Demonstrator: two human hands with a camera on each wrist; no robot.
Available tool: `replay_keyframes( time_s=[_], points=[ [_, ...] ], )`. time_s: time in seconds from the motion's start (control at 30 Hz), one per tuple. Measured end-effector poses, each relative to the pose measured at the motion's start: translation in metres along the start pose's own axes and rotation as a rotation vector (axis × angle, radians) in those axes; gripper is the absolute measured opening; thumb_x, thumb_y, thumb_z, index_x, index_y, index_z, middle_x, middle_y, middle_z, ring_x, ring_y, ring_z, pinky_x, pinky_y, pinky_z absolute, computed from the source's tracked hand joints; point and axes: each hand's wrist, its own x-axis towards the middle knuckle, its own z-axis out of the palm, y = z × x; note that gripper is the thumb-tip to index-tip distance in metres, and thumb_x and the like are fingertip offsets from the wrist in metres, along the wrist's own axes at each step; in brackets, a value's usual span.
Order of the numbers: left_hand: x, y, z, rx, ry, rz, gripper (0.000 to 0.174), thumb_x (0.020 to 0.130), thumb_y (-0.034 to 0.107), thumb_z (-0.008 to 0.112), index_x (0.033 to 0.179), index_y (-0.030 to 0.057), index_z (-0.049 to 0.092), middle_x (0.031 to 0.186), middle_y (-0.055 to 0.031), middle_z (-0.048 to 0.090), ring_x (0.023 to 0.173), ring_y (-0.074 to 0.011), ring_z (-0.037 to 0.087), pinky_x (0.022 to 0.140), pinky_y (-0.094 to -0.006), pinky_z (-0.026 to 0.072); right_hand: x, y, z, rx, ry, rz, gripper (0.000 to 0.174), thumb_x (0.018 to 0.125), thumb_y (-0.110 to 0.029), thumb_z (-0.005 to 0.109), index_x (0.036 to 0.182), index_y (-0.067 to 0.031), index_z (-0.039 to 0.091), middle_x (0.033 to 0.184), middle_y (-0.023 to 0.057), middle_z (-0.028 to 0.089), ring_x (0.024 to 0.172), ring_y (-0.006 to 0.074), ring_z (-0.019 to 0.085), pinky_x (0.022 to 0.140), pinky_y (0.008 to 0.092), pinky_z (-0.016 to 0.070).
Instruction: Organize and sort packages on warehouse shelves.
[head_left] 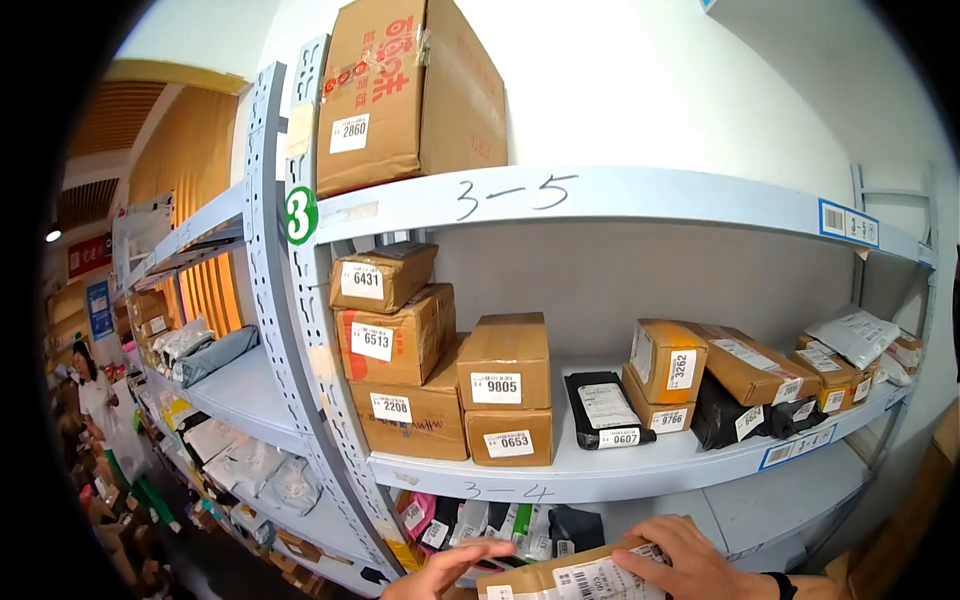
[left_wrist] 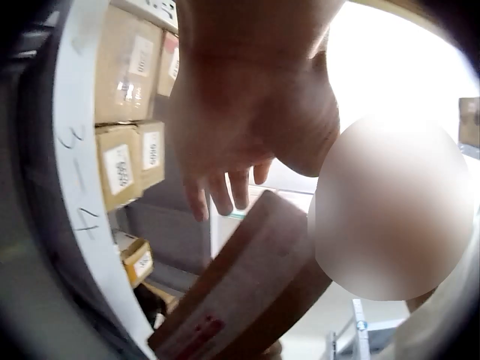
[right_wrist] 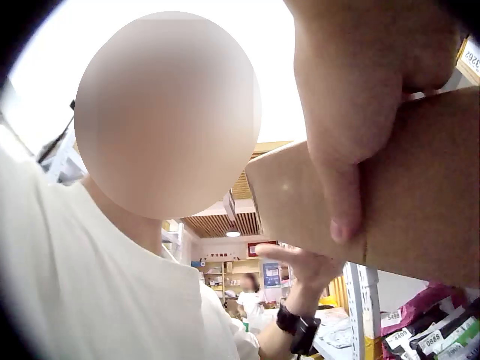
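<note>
Brown cardboard box with white printed labels (head_left: 540, 579) is held up at the bottom of the head view, in front of the racking and off any shelf. The person's right hand (head_left: 690, 566) grips it by one end, with the thumb pressed on one face and the fingers over the far edge, as the right wrist view shows. The left hand (head_left: 440, 577) is beside the opposite end, its fingers spread out straight; it appears to hold nothing, and in the left wrist view no fingertip clearly meets the cardboard.

Just behind the box, glossy plastic-wrapped parcels (head_left: 525, 528) lie on the lower grey metal shelf (head_left: 770, 510). Above them runs the pale metal beam marked 3-4 (head_left: 510, 490), whose shelf carries numbered brown boxes (head_left: 505, 370) and a flat black plastic parcel (head_left: 605, 408).

The step in hand seems to be handling and orienting the box, labels upward. The next move probably calls for a firm right-hand hold while the left hand supports the free end; if the box is raised, it would need to clear the beam's edge.
</note>
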Motion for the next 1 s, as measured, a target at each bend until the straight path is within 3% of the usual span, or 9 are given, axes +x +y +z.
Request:
replay_keyframes(
  time_s=[0.07, 0.17, 0.23, 0.27, 0.57, 0.67, 0.77, 0.93, 1.0],
  points=[
    [0.008, -0.009, 0.0, 0.345, -0.149, -0.029, 0.152, 0.049, 0.048, 0.101, 0.163, 0.0039, 0.009, 0.163, -0.0251, 0.028, 0.15, -0.0346, 0.03, 0.12, -0.0467, 0.0266, 0.004, 0.0, -0.001, 0.009, 0.017, 0.016, 0.084, 0.074, -0.032, 0.085, 0.145, -0.0069, 0.047, 0.136, 0.0233, 0.049, 0.119, 0.0464, 0.051, 0.102, 0.0527, 0.0422],
    [0.018, -0.027, 0.028, -0.038, 0.008, -0.196, 0.13, 0.064, 0.052, 0.093, 0.16, 0.0023, 0.021, 0.159, -0.0254, 0.034, 0.146, -0.0368, 0.036, 0.119, -0.0497, 0.0289, 0.013, 0.0, 0.006, 0.19, -0.16, -0.035, 0.092, 0.07, -0.038, 0.087, 0.146, -0.0076, 0.046, 0.139, 0.0223, 0.048, 0.122, 0.0446, 0.051, 0.103, 0.0506, 0.0422],
    [0.036, -0.023, 0.033, 0.081, 0.137, 0.359, 0.046, 0.099, 0.027, 0.064, 0.138, 0.0057, 0.054, 0.132, -0.0267, 0.062, 0.127, -0.0485, 0.054, 0.108, -0.0571, 0.0408, 0.019, 0.007, 0.021, 0.302, -0.348, -0.07, 0.099, 0.069, -0.043, 0.09, 0.149, -0.0065, 0.043, 0.142, 0.0222, 0.048, 0.126, 0.0419, 0.051, 0.105, 0.0479, 0.0423],
    [0.032, -0.04, 0.03, 0.019, 0.011, 0.37, 0.044, 0.107, 0.025, 0.047, 0.147, 0.0066, 0.041, 0.144, -0.0308, 0.052, 0.135, -0.0497, 0.048, 0.116, -0.0612, 0.0315, 0.02, 0.013, 0.028, 0.309, -0.348, -0.064, 0.099, 0.069, -0.043, 0.09, 0.149, -0.0065, 0.043, 0.142, 0.0222, 0.048, 0.126, 0.0419, 0.051, 0.105, 0.0479, 0.0423],
    [0.08, -0.03, 0.029, -0.341, 0.027, 0.389, 0.054, 0.09, 0.018, 0.075, 0.136, 0.0064, 0.05, 0.144, -0.0222, 0.053, 0.138, -0.0384, 0.05, 0.122, -0.0632, 0.0223, 0.03, 0.01, 0.006, 0.534, -0.299, 0.06, 0.102, 0.072, -0.034, 0.093, 0.152, -0.0042, 0.038, 0.152, 0.0199, 0.046, 0.14, 0.0407, 0.044, 0.113, 0.0482, 0.0396],
    [0.099, -0.015, 0.024, -0.025, 0.108, 0.476, 0.052, 0.089, 0.018, 0.077, 0.132, 0.0074, 0.05, 0.128, -0.0247, 0.062, 0.132, -0.0421, 0.054, 0.118, -0.0672, 0.0276, 0.022, -0.012, -0.011, 0.254, -0.154, 0.094, 0.103, 0.069, -0.027, 0.095, 0.152, -0.0026, 0.038, 0.151, 0.0223, 0.046, 0.139, 0.0402, 0.044, 0.113, 0.0509, 0.0395],
    [0.133, 0.024, 0.027, 0.417, 0.058, 0.684, 0.047, 0.089, 0.019, 0.076, 0.127, 0.01, 0.051, 0.127, -0.0179, 0.064, 0.126, -0.041, 0.06, 0.113, -0.0655, 0.0372, 0.004, -0.01, -0.011, -0.077, 0.189, -0.011, 0.045, 0.091, -0.022, 0.074, 0.125, -0.0144, 0.044, 0.131, 0.0206, 0.062, 0.126, 0.038, 0.057, 0.112, 0.0596, 0.0383],
    [0.167, 0.042, 0.013, 0.762, 0.108, 0.98, 0.057, 0.078, 0.012, 0.078, 0.13, 0.0091, 0.055, 0.146, -0.0114, 0.053, 0.138, -0.0343, 0.049, 0.118, -0.0575, 0.0367, 0.017, 0.013, -0.024, -0.281, 0.353, -0.148, 0.049, 0.091, -0.021, 0.074, 0.13, -0.0206, 0.044, 0.136, 0.0227, 0.056, 0.129, 0.0477, 0.053, 0.111, 0.0632, 0.0392],
    [0.179, 0.051, 0.006, 0.863, 0.167, 0.997, 0.06, 0.078, 0.012, 0.076, 0.134, 0.0095, 0.055, 0.146, -0.0141, 0.053, 0.138, -0.0351, 0.047, 0.115, -0.0573, 0.0378, 0.047, 0.03, -0.039, -0.24, 0.42, -0.312, 0.07, 0.08, -0.031, 0.084, 0.136, -0.0098, 0.047, 0.142, 0.0243, 0.054, 0.134, 0.049, 0.049, 0.112, 0.0539, 0.0412]
  ],
)
